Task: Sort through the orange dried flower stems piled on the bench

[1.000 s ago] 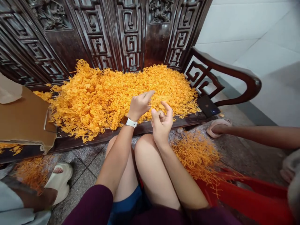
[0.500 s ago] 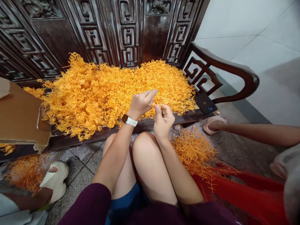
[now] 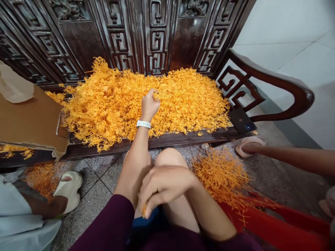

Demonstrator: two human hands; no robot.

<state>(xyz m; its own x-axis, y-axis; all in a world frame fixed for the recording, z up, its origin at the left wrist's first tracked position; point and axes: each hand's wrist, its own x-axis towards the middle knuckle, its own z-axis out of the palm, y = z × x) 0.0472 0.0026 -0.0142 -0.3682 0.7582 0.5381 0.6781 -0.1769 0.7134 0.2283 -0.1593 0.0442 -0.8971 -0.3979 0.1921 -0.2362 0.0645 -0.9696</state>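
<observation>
A large heap of yellow-orange, branching stringy pieces [image 3: 104, 104] covers the bench seat. My left hand [image 3: 149, 106], with a white-strapped watch at its wrist, reaches over the front middle of the heap. Thumb and fingers are pinched there around an orange stringy piece [image 3: 157, 92]. Low over my lap, my right hand [image 3: 163, 186] crosses in front of my left forearm, with the fingers bent downward. A small orange bit [image 3: 144, 210] shows at its fingertips; the rest of it is hidden by the hand.
A cardboard box [image 3: 34, 111] stands on the bench's left. A dark phone [image 3: 242, 120] lies by the curved armrest [image 3: 277, 82]. Thin orange strands [image 3: 222, 170] pile on the floor beside a red plastic object [image 3: 261, 219]. Other people's feet are at both sides.
My hands were together above the bench edge and have parted. The left has moved forward over the heap; the right has come back low over my lap. The view has shifted slightly left.
</observation>
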